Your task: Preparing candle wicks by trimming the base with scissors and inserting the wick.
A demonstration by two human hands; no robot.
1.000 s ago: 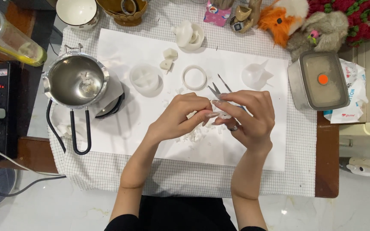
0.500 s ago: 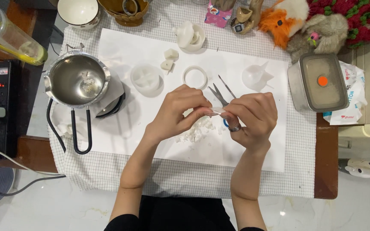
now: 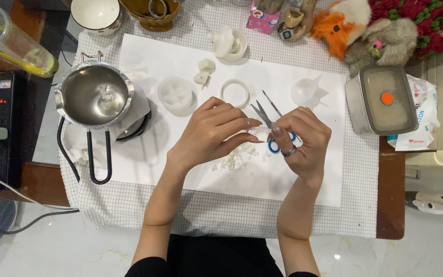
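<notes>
Snipping bits over the white sheet
Right hand [image 3: 303, 143] clamped on scissors [image 3: 272, 125], left hand [image 3: 214, 134] fingers loosely apart above the white crumbs [image 3: 234, 158]

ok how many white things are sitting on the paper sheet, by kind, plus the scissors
white ring: 1
round white moulds: 2
clear funnel-shaped piece: 1
small white chunks: 2
pile of white shavings: 1
scissors, in the right hand: 1
total: 8
</notes>
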